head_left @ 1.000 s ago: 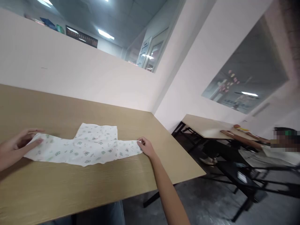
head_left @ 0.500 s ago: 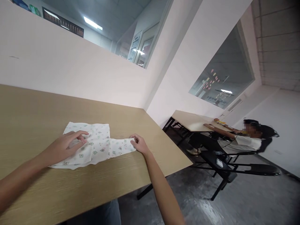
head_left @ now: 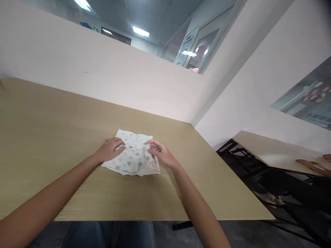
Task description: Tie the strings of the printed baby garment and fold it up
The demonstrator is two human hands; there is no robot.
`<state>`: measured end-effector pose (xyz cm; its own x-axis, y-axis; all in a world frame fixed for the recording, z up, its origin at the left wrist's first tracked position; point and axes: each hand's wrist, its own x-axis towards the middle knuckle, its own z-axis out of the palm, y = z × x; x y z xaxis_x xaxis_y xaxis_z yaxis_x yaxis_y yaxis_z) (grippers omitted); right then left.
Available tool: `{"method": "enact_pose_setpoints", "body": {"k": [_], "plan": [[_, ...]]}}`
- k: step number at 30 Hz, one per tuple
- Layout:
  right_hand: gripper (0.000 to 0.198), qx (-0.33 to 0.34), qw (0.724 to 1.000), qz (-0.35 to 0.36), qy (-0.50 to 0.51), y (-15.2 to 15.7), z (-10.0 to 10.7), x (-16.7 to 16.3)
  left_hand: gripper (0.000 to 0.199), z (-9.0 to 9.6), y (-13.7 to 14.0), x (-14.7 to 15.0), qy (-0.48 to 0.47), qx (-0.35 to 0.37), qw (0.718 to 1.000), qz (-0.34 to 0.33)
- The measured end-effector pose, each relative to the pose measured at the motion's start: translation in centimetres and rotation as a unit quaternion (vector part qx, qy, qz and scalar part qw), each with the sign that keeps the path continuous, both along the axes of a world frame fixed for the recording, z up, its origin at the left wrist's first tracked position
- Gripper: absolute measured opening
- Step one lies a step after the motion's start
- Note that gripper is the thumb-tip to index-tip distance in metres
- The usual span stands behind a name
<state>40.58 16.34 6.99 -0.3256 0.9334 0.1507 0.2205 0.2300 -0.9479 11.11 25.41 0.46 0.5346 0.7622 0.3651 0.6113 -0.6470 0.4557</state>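
Note:
A small white shirt (head_left: 133, 151) with little green and grey prints lies folded flat on the wooden table. At its left edge rests my left hand (head_left: 111, 150), fingers curved and the thumb held apart, touching the cloth. My right hand (head_left: 161, 153) is over the right side of the shirt, slightly blurred, its index finger and thumb apart. Nothing shows pinched between the fingers of either hand. The sleeve that stuck out on the right lies folded in over the body, partly behind my right hand.
The wooden table (head_left: 64, 137) meets a white wall (head_left: 124, 75) at the back. Its front edge runs just above my legs (head_left: 134, 234). To the right stands another table (head_left: 274, 148), with a person's arm (head_left: 314, 167) on it.
My right hand has brought the outstretched sleeve inward to the left, and its fingers have parted. My left hand has moved to the shirt's left edge. The view has turned left.

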Motion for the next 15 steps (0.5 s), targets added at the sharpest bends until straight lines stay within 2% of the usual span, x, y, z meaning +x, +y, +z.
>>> {"method": "enact_pose_setpoints", "body": {"k": [2, 3, 6, 8, 10, 13, 15], "plan": [[0.041, -0.01, 0.998, 0.061, -0.018, 0.5, -0.7, -1.7, 0.042, -0.3, -0.1, 0.0, 0.01, -0.004, 1.0, 0.006], [0.041, -0.004, 0.997, 0.068, -0.033, 0.6, -1.3, -2.1, 0.042, -0.3, -0.1, 0.0, 0.011, -0.004, 1.0, 0.007], [0.035, 0.034, 0.994, 0.035, -0.1, 0.5, -2.9, -2.3, 0.039, -0.1, -0.2, 0.0, 0.011, -0.008, 1.0, 0.002], [0.03, 0.03, 0.991, 0.034, -0.13, 0.0, -3.2, -2.0, 0.037, 0.1, -0.2, 0.1, 0.008, -0.007, 1.0, -0.004], [0.028, -0.012, 0.988, 0.07, -0.135, -0.6, -2.7, -1.6, 0.035, 0.2, -0.1, 0.1, -0.002, -0.01, 1.0, -0.016], [0.032, -0.111, 0.974, 0.143, -0.139, -1.0, -1.4, -0.6, 0.035, 0.1, 0.2, 0.1, -0.021, -0.012, 1.0, -0.009], [0.034, -0.133, 0.974, 0.126, -0.133, -0.7, -0.8, 0.8, 0.041, -0.1, 0.3, 0.0, -0.02, -0.013, 0.999, 0.024]]}}
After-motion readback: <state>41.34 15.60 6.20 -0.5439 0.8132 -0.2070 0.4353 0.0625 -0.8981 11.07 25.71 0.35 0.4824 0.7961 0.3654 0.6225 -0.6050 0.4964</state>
